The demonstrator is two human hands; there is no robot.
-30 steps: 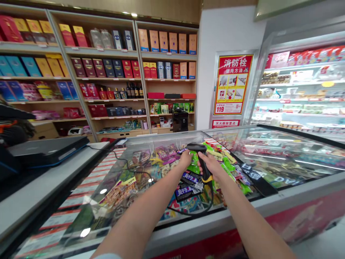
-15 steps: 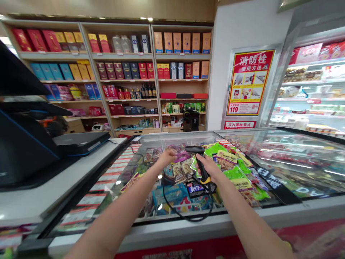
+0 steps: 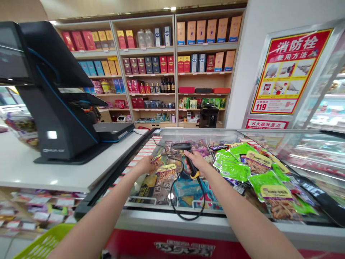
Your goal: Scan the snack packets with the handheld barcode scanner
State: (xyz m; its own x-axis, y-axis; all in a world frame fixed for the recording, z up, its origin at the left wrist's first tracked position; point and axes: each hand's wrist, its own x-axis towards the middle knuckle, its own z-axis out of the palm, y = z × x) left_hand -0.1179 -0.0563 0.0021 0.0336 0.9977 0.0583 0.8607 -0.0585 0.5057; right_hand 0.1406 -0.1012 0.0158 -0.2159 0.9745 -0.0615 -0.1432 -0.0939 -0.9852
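gripping on both sides

the right hand (image 3: 196, 162), mid-frame, grips a black-and-yellow plastic pistol-shaped scanner (image 3: 191, 165). the left hand (image 3: 145, 164), left of centre, pinches a crinkled yellow-and-brown plastic packet (image 3: 156, 161), its fingertips hard to make out. shiny green plastic packets (image 3: 235, 171) lie at right on a white-rimmed, glass-topped chest (image 3: 151, 217), cut off by the frame edge. pale wooden shelves (image 3: 194, 81) stand upper middle.
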